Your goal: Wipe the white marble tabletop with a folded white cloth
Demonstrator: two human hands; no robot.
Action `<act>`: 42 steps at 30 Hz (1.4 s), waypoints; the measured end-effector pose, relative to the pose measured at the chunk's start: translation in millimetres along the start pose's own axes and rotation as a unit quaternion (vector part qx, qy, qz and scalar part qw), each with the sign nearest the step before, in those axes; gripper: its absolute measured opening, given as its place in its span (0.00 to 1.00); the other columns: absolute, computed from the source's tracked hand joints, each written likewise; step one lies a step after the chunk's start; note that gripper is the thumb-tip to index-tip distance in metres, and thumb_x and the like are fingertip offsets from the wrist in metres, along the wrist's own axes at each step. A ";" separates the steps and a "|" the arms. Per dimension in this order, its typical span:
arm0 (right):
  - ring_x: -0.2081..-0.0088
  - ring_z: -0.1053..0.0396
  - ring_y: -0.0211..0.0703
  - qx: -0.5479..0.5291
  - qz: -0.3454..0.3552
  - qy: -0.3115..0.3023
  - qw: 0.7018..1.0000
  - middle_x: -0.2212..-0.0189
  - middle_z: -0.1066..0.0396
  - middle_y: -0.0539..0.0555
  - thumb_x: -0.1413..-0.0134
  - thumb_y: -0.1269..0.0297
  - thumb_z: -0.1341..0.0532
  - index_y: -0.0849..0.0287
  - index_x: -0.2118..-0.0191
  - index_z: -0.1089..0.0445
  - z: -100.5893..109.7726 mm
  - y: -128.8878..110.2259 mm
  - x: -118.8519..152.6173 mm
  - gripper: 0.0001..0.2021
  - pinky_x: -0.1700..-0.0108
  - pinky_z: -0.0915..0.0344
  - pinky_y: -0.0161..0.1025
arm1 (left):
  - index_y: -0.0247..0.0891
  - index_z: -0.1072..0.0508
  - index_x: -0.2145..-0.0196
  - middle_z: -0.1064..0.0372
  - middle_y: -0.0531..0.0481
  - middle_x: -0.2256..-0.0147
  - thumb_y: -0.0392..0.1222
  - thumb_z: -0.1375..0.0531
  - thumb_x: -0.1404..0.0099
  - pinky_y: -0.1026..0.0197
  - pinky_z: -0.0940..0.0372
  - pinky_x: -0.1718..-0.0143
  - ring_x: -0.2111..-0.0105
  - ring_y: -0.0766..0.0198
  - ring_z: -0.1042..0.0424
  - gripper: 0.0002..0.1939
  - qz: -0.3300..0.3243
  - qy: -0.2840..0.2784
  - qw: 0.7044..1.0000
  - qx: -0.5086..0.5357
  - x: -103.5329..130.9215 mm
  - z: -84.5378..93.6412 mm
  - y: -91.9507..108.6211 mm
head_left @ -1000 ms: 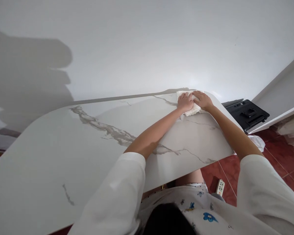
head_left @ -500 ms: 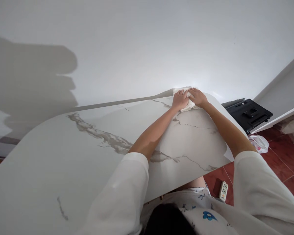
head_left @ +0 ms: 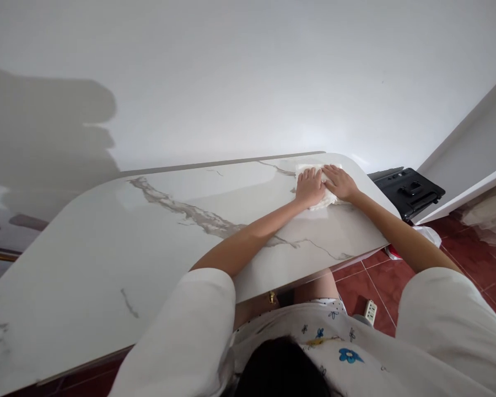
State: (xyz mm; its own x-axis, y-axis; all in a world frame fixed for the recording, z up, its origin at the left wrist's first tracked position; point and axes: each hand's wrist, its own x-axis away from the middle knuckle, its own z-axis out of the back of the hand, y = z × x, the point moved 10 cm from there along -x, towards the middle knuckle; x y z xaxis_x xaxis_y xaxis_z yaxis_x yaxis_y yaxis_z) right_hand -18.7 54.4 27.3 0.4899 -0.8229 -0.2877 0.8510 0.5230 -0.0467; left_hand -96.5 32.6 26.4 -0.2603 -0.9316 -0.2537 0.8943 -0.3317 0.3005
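A white cloth (head_left: 323, 203) lies under both my hands near the far right end of a white marble-patterned tabletop (head_left: 157, 270). My left hand (head_left: 310, 187) presses flat on the cloth's left part, fingers stretched toward the wall. Beside it, my right hand (head_left: 341, 184) rests flat on the right part, its fingers extended and angled to the left. The hands meet or nearly meet at the thumbs. Much of the cloth is covered by them.
A white wall (head_left: 231, 82) runs behind the table's far edge. To the right of the table is a black case (head_left: 413, 190). A white plastic bag (head_left: 430, 234) and a power strip (head_left: 370, 313) are on the red tiled floor (head_left: 380, 281).
Both hands and the cloth have slid back from the table's far edge toward me, staying together. My view has shifted a little, and more of the table's front edge shows.
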 end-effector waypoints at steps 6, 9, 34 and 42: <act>0.35 0.51 0.54 0.003 0.014 -0.012 1.000 0.36 0.46 0.60 0.39 0.59 0.53 0.66 0.36 0.44 15.4 -19.2 58.4 0.28 0.36 0.50 0.53 | 0.33 0.47 0.37 0.53 0.39 0.35 0.42 0.57 0.32 0.44 0.58 0.36 0.34 0.47 0.56 0.27 0.006 -0.022 1.000 0.003 54.8 3.0 36.1; 0.34 0.53 0.53 -0.005 0.021 -0.018 1.000 0.35 0.47 0.59 0.38 0.57 0.54 0.64 0.36 0.45 23.2 -20.9 88.4 0.28 0.36 0.50 0.54 | 0.34 0.49 0.36 0.57 0.41 0.34 0.44 0.57 0.32 0.44 0.60 0.35 0.33 0.49 0.61 0.28 0.019 -0.073 0.996 0.042 74.5 -1.9 51.7; 0.36 0.46 0.53 -0.007 -0.025 0.014 1.000 0.38 0.41 0.52 0.39 0.54 0.55 0.58 0.38 0.40 12.6 115.1 31.2 0.27 0.35 0.48 0.54 | 0.38 0.50 0.35 0.59 0.47 0.32 0.44 0.59 0.32 0.50 0.64 0.34 0.33 0.55 0.63 0.29 0.049 -0.089 0.987 0.125 -40.9 -43.9 80.8; 0.36 0.47 0.53 -0.013 -0.058 0.003 0.998 0.38 0.40 0.52 0.42 0.61 0.52 0.60 0.39 0.39 -2.0 124.6 -28.8 0.26 0.36 0.47 0.53 | 0.36 0.49 0.36 0.57 0.45 0.33 0.43 0.59 0.31 0.48 0.62 0.34 0.33 0.54 0.60 0.28 0.038 -0.055 0.994 0.088 -93.6 -46.8 45.0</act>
State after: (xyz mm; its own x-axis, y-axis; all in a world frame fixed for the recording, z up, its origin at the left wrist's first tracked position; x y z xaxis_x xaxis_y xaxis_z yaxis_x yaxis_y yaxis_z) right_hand 72.8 143.6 27.9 0.3877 -0.8767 -0.2849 0.8966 0.4304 -0.1045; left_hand -14.9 111.8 20.7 -0.2407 -0.9626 -0.1244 0.8384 -0.2708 0.4730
